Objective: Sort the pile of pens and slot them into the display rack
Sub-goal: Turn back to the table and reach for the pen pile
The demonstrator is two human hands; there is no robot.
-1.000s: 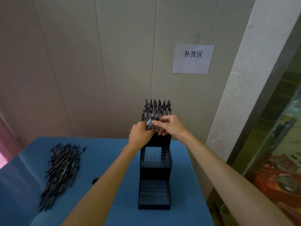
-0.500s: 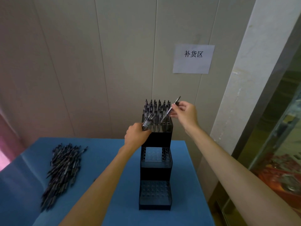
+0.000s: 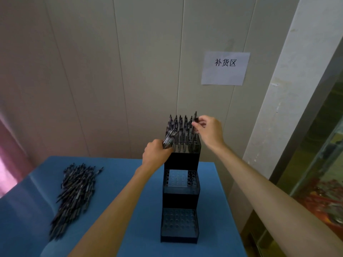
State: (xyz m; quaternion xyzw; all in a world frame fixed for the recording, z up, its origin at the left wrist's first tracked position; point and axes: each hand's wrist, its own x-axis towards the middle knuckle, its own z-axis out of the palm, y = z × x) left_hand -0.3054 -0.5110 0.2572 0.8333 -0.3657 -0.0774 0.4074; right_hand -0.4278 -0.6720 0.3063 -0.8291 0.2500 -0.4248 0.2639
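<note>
A black three-tier display rack (image 3: 181,199) stands on the blue table (image 3: 130,182). Its top tier holds several upright dark pens (image 3: 181,127); the two lower tiers show bare holes. My left hand (image 3: 156,153) grips a small bundle of pens (image 3: 168,139) beside the top tier's left edge. My right hand (image 3: 209,129) pinches a single pen (image 3: 194,125), held upright over the top tier's right side. A large pile of dark pens (image 3: 74,197) lies on the table at the left.
A panelled wall rises right behind the rack, with a white paper sign (image 3: 225,68) on it. A white pillar (image 3: 289,89) stands to the right, and beyond it a glass front (image 3: 324,164). The table's right edge runs close to the rack.
My right hand took one pen from the bundle, lifted it to the right, then turned it upright and lowered it onto the top tier's right side. My left hand sank slightly.
</note>
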